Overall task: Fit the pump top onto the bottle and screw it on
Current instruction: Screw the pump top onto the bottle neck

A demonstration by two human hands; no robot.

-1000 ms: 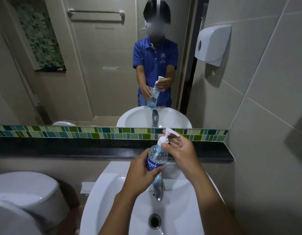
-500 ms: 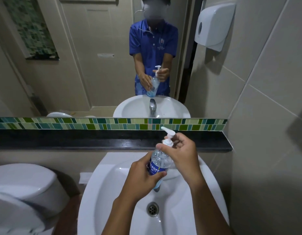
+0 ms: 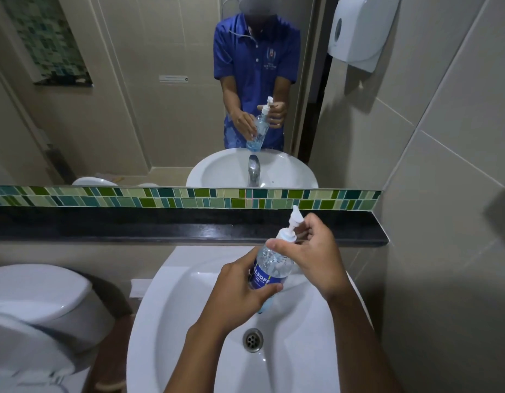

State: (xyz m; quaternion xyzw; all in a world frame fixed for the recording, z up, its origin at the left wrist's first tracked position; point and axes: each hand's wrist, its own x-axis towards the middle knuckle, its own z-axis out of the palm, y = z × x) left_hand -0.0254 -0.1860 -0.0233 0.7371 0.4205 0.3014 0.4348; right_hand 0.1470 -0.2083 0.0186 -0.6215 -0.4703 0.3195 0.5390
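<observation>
A clear plastic bottle with a blue label and blue liquid is held tilted over the white sink. My left hand is wrapped around its lower body. The white pump top sits on the bottle's neck, nozzle pointing up and away. My right hand grips the pump's collar, with the thumb across the bottle's shoulder. The bottle's base is hidden behind my left hand.
A black ledge runs under a mirror with a green tile strip. The sink drain lies below the bottle. A white toilet stands at the left. A white dispenser hangs on the tiled right wall.
The view has tipped downward, showing more of the sink. My right hand has shifted its grip round the pump collar, and the nozzle now points more upward. The bottle stays over the basin.
</observation>
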